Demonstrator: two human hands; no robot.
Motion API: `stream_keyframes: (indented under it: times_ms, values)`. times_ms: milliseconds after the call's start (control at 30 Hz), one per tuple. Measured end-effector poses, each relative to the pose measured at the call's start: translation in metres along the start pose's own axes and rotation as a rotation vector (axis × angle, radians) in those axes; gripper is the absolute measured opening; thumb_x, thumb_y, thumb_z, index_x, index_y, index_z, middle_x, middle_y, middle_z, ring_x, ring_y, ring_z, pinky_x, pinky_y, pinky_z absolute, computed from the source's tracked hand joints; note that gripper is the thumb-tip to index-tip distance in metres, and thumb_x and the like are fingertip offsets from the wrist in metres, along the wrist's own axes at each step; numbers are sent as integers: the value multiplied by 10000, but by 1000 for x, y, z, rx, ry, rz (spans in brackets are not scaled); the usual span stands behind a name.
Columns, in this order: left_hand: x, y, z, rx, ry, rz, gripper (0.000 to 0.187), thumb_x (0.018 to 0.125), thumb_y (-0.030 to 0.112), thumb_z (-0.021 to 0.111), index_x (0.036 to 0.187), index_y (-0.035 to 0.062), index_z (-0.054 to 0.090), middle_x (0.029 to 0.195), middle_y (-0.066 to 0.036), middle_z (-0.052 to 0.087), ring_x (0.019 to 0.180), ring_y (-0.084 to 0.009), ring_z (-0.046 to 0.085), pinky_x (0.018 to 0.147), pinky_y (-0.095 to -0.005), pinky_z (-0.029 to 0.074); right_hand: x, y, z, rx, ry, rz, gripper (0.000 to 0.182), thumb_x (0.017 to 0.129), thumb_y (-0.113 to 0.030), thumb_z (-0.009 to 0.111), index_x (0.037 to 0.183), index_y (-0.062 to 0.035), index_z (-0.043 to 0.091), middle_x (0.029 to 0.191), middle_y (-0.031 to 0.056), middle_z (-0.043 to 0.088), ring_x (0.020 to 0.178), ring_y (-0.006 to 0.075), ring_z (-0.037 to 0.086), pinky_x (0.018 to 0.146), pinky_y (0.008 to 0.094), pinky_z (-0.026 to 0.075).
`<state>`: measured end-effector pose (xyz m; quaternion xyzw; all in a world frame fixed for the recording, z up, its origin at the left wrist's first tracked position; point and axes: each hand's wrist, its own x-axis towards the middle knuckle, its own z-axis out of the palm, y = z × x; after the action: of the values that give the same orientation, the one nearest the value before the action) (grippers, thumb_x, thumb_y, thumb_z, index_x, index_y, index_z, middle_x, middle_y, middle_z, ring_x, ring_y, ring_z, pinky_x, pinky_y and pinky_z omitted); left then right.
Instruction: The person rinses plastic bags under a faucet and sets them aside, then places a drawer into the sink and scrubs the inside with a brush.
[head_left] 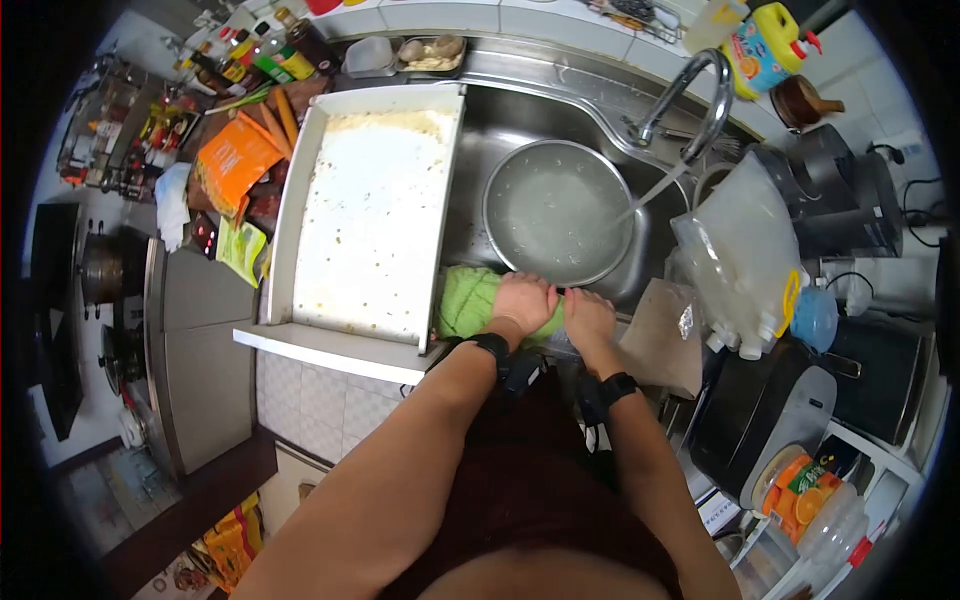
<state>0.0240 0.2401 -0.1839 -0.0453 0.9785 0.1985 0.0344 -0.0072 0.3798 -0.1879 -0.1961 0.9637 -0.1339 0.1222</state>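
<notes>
My left hand (524,300) lies over a green towel (467,302) at the near edge of the sink, its fingers curled down onto the cloth. Close beside it is my right hand (589,318), also with bent fingers; its fingertips and whatever they grip are hidden. Just beyond both hands stands a round metal basin (557,215) in the sink, holding cloudy water. A stream of water runs into it from the curved faucet (722,85). To the left, a large white drawer-like tray (453,190) with crumbs and specks rests across the sink's edge.
Bottles (285,55), an orange packet (237,155) and carrots (284,115) crowd the left counter. On the right are a translucent plastic bag (745,235), a brown paper bag (662,340) and a yellow detergent jug (770,50). A cabinet (205,350) stands lower left.
</notes>
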Motion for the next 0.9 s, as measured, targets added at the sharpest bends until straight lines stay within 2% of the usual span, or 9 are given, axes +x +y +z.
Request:
stream_keyframes:
  times_ms: [67, 100, 200, 300, 433, 633, 900]
  values:
    - [2, 0, -2, -17, -1, 2, 297, 825, 282, 455, 786, 63, 652, 828, -120, 647, 815, -272, 600, 781, -378, 419, 0, -2, 1, -26, 54, 12, 318, 896, -286, 409, 830, -74, 637, 840, 105, 653, 823, 282, 601, 786, 408, 418]
    - [1, -1, 3, -11, 6, 7, 297, 822, 283, 459, 781, 63, 654, 827, -120, 647, 814, -271, 601, 779, -376, 420, 0, -3, 3, -22, 103, 30, 313, 888, -273, 418, 776, -73, 631, 817, 95, 654, 802, 276, 604, 757, 412, 425]
    - [-1, -4, 4, -18, 38, -10, 297, 811, 287, 470, 756, 62, 656, 826, -120, 648, 815, -269, 601, 777, -370, 421, 2, 1, 11, -83, 73, -19, 309, 887, -270, 410, 771, -67, 612, 799, 107, 639, 786, 288, 598, 730, 418, 431]
    - [-1, -4, 5, -48, 67, -15, 296, 802, 291, 481, 737, 62, 656, 821, -116, 649, 820, -262, 601, 781, -365, 420, 1, 3, 17, -61, 162, -43, 295, 880, -247, 424, 748, -58, 608, 781, 118, 634, 769, 303, 596, 702, 427, 434]
    - [-5, -5, 4, -76, 111, -27, 284, 795, 285, 491, 727, 64, 657, 793, -111, 648, 817, -252, 599, 787, -359, 418, 0, -3, 13, -7, 287, -123, 288, 860, -227, 455, 671, -53, 586, 678, 135, 603, 640, 329, 575, 610, 447, 432]
    - [-6, -8, 10, -173, 114, -49, 280, 796, 281, 489, 727, 67, 655, 794, -109, 640, 821, -246, 593, 791, -364, 408, -1, -3, 23, -59, 297, -53, 300, 860, -247, 452, 661, -66, 586, 621, 150, 581, 584, 347, 562, 567, 459, 423]
    - [-5, -8, 11, -160, 92, -54, 289, 810, 282, 468, 749, 76, 661, 822, -110, 639, 825, -256, 590, 793, -365, 400, 0, -6, 16, -14, 236, -31, 298, 859, -257, 435, 691, -64, 586, 653, 170, 586, 624, 382, 565, 587, 478, 432]
